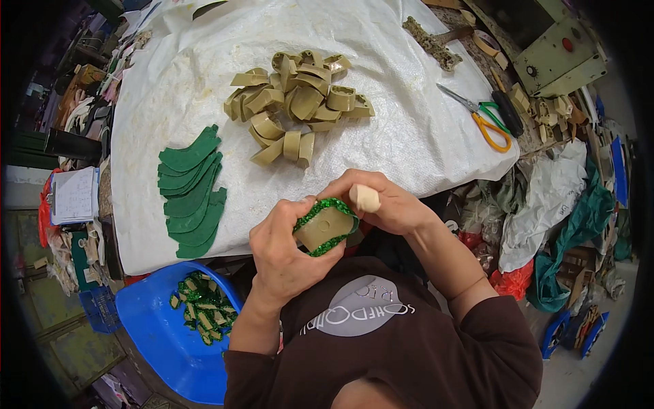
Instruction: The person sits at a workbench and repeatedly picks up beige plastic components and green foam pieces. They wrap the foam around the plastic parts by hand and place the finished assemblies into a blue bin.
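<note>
1. Held piece: a tan, curved block (323, 228) sits between both hands, in front of the person's chest at the near edge of the tabletop. Its broad face is bare; green glittery covering (332, 244) lines its rim.
2. Left hand (276, 245): fingers closed around the block, gripping it at opposite edges.
3. Right hand (396, 210): at the block's far right edge, fingers curled. A pale blunt cylinder (366, 198) shows there; cannot tell whether it is a gripped handle or a cover on a finger. Fingertips partly hidden, so their closure cannot be told.
4. Done, as judged: several green-trimmed pieces (204, 312) lie loose in the blue basin (146, 324), below left of the tabletop. Count uncertain through overlap.
5. In hand: one block, apparently well along, since the green runs around much of its visible outline.
6. Left, as judged: a large heap of bare tan blocks (306, 102) on the white sheet (388, 109), with a fanned stack of curved green cut pieces (194, 211) to its left. Much appears to remain.
7. Nearby: scissors (499, 140) at the tabletop's right, beside a black-handled tool (507, 112).
</note>
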Tool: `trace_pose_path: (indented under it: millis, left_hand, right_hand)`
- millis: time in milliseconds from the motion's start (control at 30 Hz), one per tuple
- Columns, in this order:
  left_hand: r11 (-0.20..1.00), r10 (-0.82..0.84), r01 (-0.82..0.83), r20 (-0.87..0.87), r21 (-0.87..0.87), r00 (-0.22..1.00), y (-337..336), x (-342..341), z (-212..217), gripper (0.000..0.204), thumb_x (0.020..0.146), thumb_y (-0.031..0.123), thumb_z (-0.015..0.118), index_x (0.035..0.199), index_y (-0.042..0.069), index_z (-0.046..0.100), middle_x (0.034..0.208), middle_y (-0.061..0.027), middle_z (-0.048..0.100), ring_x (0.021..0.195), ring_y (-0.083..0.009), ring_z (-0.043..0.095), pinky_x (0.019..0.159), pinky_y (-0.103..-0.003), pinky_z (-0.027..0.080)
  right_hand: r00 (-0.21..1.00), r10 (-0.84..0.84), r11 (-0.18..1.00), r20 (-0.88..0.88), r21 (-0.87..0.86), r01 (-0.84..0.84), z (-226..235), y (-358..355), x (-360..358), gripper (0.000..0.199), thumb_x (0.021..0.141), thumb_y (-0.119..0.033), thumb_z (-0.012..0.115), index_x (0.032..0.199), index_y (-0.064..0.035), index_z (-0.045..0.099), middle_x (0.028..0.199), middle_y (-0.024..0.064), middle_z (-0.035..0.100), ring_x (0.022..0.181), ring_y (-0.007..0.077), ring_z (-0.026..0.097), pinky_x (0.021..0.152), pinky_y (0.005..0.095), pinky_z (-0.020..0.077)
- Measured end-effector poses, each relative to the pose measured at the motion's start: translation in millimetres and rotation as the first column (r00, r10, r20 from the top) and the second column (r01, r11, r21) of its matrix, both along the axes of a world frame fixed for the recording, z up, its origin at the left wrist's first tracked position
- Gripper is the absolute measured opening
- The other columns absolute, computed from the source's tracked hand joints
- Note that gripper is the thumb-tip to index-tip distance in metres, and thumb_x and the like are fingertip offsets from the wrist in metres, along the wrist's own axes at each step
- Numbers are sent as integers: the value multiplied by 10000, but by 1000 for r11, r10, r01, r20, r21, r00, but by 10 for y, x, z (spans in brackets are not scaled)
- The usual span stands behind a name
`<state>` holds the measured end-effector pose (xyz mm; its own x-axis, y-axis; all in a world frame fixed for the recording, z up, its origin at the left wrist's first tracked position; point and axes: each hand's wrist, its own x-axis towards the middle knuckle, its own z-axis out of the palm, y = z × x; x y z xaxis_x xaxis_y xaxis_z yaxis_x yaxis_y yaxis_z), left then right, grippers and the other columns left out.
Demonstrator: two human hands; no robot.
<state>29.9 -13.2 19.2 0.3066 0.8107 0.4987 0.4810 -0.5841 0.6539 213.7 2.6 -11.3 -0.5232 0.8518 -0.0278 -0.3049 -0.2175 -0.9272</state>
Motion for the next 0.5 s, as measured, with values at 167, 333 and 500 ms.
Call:
trace_pose_path:
  millis: [167, 333, 500]
  left_hand:
    - [993, 109, -107, -42, 54, 993, -44, 117, 10, 478, 573, 112, 819, 932, 12, 519, 771, -140, 614, 645, -283, 638, 569, -339, 502]
    - [960, 246, -235, -60, 156, 967, -20, 222, -55, 427, 559, 112, 798, 883, 8, 540, 699, -116, 581, 585, -294, 615, 523, -359, 501]
    - [956, 292, -290, -59, 45, 955, -9, 195, -69, 426, 589, 129, 800, 892, 14, 523, 718, -130, 593, 605, -306, 622, 558, -361, 503]
  right_hand:
    - [992, -122, 988, -24, 89, 123, 3, -83, -100, 259, 952, -216, 498, 1057, 6, 581, 1031, 86, 602, 926, 145, 565, 832, 301, 451]
    - [890, -416, 888, 185, 292, 354, -39, -149, -285, 329, 974, -291, 449, 1038, 0, 587, 1007, 83, 599, 904, 134, 554, 790, 286, 453]
    - [879, -333, 939, -341, -202, 278, -123, -162, -413, 361, 975, -329, 461, 1126, -16, 560, 1075, 92, 581, 974, 149, 543, 832, 294, 453]
